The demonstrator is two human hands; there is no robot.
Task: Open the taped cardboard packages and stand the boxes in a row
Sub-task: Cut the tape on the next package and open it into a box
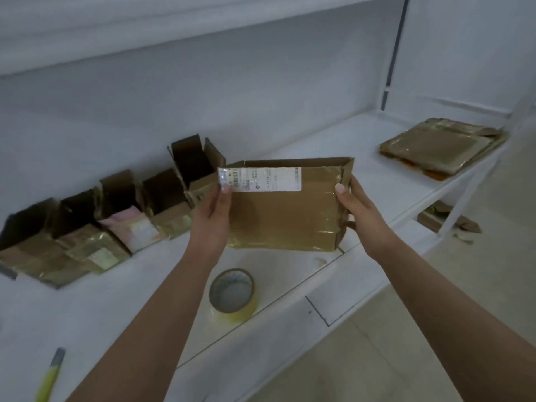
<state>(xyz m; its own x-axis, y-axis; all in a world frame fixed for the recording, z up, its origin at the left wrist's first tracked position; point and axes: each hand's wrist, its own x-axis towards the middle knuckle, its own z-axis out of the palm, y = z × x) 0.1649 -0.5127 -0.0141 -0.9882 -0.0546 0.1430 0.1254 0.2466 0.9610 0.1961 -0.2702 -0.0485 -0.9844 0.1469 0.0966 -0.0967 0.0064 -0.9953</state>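
Observation:
I hold a brown cardboard box up over the white shelf; it is wrapped in shiny tape and has a white shipping label near its top. My left hand grips its left edge, thumb on the label. My right hand grips its right edge, thumb on the front face. The box's top looks open. A row of several opened boxes stands on the shelf to the left, the nearest one just behind my left hand. A stack of flat taped packages lies at the far right of the shelf.
A roll of clear tape lies on the white shelf below the held box. A yellow-handled tool lies at the lower left. Cardboard scraps sit on the floor at the right. Another shelf hangs overhead.

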